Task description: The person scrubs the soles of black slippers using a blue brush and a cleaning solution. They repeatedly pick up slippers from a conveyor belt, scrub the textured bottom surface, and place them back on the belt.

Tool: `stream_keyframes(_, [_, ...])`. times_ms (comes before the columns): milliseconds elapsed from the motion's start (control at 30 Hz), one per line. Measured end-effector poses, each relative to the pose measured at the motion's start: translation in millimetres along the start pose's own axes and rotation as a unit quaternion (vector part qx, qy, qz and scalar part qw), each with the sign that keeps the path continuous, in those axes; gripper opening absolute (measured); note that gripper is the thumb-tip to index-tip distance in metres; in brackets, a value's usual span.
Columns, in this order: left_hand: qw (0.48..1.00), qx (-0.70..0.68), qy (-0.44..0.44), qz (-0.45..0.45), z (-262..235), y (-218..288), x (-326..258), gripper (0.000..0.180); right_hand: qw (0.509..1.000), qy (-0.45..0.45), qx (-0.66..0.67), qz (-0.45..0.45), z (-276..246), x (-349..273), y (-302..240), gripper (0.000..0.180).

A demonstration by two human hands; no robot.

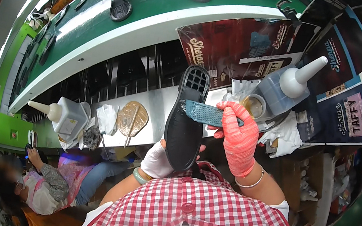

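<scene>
My left hand (156,160) wears a white glove with bare fingertips and grips a black shoe sole (182,134) by its near end. The sole stands roughly upright in the picture, and square hollows show at its far end. In a pink-red glove, my right hand (239,138) pinches a flat teal strip (209,114) with a textured face. The strip's left end lies across the sole, below the hollows; I cannot tell if it touches. Just beyond my right hand are a small round cup (254,106) and a clear bottle with a white spout (287,89).
A green conveyor belt (160,0) carries several black soles, including one sole (121,7). On the narrow shelf are a second spouted bottle (65,117), a round brown lid-like disc with a stick (132,119) and crumpled white tissue (282,137). Another person (53,183) sits at left holding a phone.
</scene>
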State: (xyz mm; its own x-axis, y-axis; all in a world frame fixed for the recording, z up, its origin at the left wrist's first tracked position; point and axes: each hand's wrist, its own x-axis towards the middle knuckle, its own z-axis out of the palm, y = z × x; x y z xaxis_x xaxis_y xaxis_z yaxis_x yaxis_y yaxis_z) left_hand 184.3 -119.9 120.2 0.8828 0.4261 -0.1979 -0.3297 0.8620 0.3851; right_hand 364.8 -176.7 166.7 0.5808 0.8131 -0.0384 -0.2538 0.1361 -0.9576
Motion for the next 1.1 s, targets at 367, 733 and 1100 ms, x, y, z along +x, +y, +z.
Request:
stream_keyframes(367, [0.995,0.084,0.029,-0.036,2,-2,-8,0.098,0.999,0.012,-0.009,-0.041,-10,29,-12,0.02])
stream_keyframes(733, [0.999,0.032,-0.007,0.006,-6,-1,0,0.078,0.997,-0.038,-0.001,0.065,3,-12,-9,0.019])
stream_keyframes(1100, [0.999,0.001,-0.003,0.033,-14,2,14,0.07,0.991,-0.099,-0.03,0.081,4,-19,-10,0.021])
